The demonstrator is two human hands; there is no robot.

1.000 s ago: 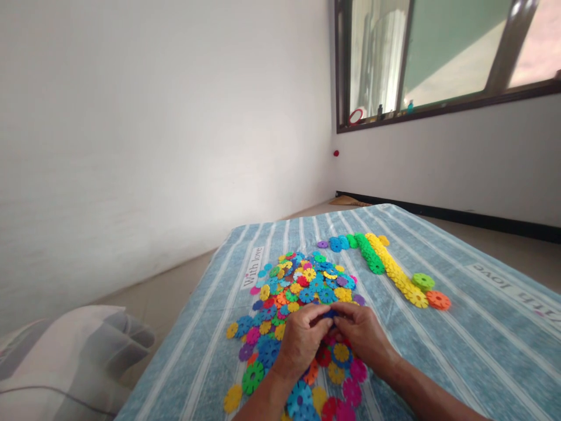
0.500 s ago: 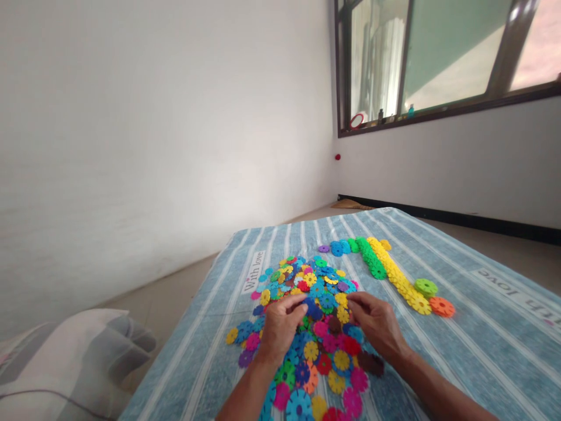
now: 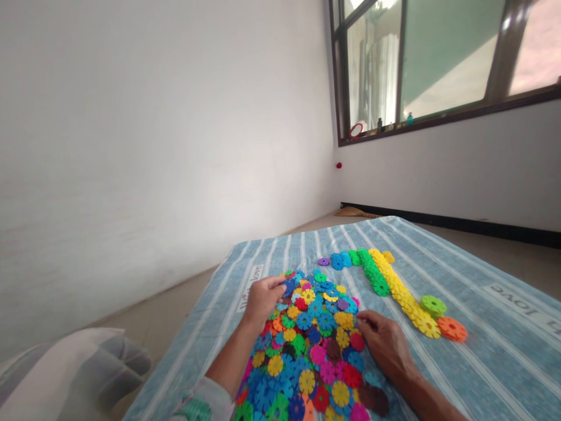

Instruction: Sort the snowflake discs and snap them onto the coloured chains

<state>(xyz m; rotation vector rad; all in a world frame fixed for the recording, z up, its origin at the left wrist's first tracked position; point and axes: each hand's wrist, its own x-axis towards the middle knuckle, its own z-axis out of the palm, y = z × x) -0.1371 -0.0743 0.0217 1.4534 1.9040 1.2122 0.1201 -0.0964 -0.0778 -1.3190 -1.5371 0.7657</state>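
Note:
My left hand is closed over the far left part of a pile of flower-shaped plastic discs, pinching a dark blue disc between thumb and fingers. At the pile's right edge my right hand has its thumb and index finger together beside a yellow disc; whether anything is between them is hidden. Beyond, to the right, lie a green row of overlapping discs and a longer yellow row.
A striped blue cloth covers the surface. Smaller blue discs and a purple disc lie at the far side. A lime green disc and an orange disc sit by the yellow row's near end. Grey-white fabric is at left.
My left hand has moved left and away from me, carrying the dark blue disc from the pile's middle. My right hand has shifted slightly right. The view has tilted up a little.

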